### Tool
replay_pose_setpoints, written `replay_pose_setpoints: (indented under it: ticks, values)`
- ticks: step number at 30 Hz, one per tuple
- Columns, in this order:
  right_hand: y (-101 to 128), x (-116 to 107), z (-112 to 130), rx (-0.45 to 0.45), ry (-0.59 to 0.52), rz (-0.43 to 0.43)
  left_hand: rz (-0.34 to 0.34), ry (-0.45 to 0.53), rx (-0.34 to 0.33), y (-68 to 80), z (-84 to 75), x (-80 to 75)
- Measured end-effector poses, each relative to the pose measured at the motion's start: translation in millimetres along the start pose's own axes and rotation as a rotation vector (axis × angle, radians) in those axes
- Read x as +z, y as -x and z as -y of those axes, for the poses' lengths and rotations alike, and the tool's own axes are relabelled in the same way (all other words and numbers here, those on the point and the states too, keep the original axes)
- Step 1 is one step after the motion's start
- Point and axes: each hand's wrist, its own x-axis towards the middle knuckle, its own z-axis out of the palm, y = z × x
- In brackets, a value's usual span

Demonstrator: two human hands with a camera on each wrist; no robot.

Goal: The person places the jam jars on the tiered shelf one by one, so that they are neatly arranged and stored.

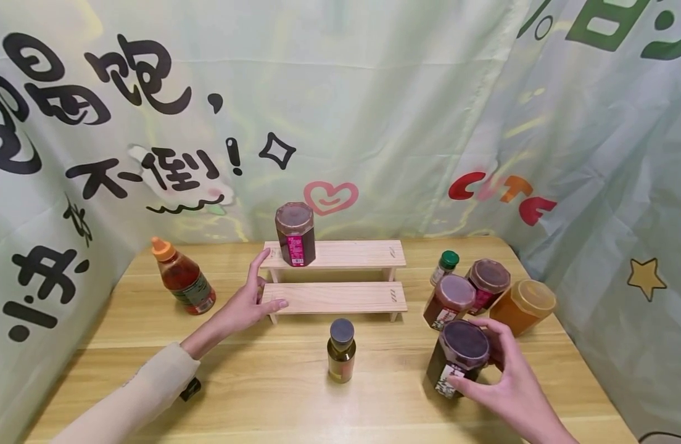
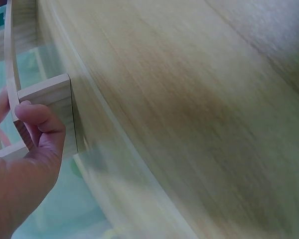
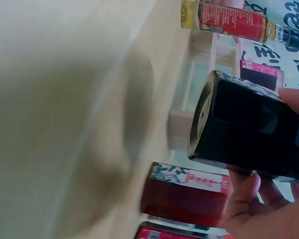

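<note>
My left hand point(image 1: 246, 306) grips the left end of a two-step wooden rack point(image 1: 335, 298). In the left wrist view, the thumb and curled fingers point(image 2: 40, 117) hold the end of a board. My right hand point(image 1: 512, 382) holds a dark octagonal jar point(image 1: 464, 348), thumb on its label side and fingers round the other. The right wrist view shows the jar's base tilted toward the camera, above the table with a shadow below. On the rack's upper step, at the left, stands another dark jar point(image 1: 295, 237) with a pink label.
Behind the held jar stand a red-brown jar point(image 1: 450, 299), a pink-labelled jar point(image 1: 487, 280), an amber jar point(image 1: 524, 306) and a green-capped bottle point(image 1: 445, 266). A small dark-capped bottle point(image 1: 341, 351) stands before the rack. An orange-topped sauce bottle point(image 1: 185, 280) is at left. Printed cloth point(image 1: 374, 123) surrounds the table.
</note>
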Motion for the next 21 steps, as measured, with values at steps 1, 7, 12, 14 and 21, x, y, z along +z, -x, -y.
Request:
replay_pose_setpoints:
  ticks: [1,7,12,14,21]
  values:
    - [-2.3,0.3,1.7,-0.014,-0.001,0.005,0.000,0.007,0.000,0.5,-0.2,-0.5]
    - [-17.0,1.0,13.8,-0.089,-0.025,0.034,0.007,0.030,-0.002,2.7,-2.0,-0.5]
    - [-28.8,2.2,23.8,-0.098,-0.054,0.065,0.009,0.033,-0.026,3.2,-1.8,-0.2]
    - [-35.2,2.9,27.2,-0.120,-0.060,0.063,0.010,0.030,-0.028,3.5,-1.5,-0.4]
    - [-59.1,6.0,37.1,-0.183,-0.085,0.086,0.014,0.049,-0.048,1.4,-3.0,-0.3]
